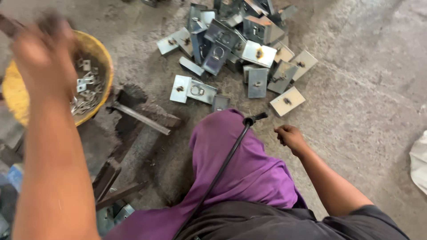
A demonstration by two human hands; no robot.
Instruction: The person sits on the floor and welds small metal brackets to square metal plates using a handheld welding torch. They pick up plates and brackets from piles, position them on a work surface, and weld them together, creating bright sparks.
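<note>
Left hand (42, 53) raised, blurred, arm extended forward; right hand (288, 137) lowered, fingers curled loosely.
</note>
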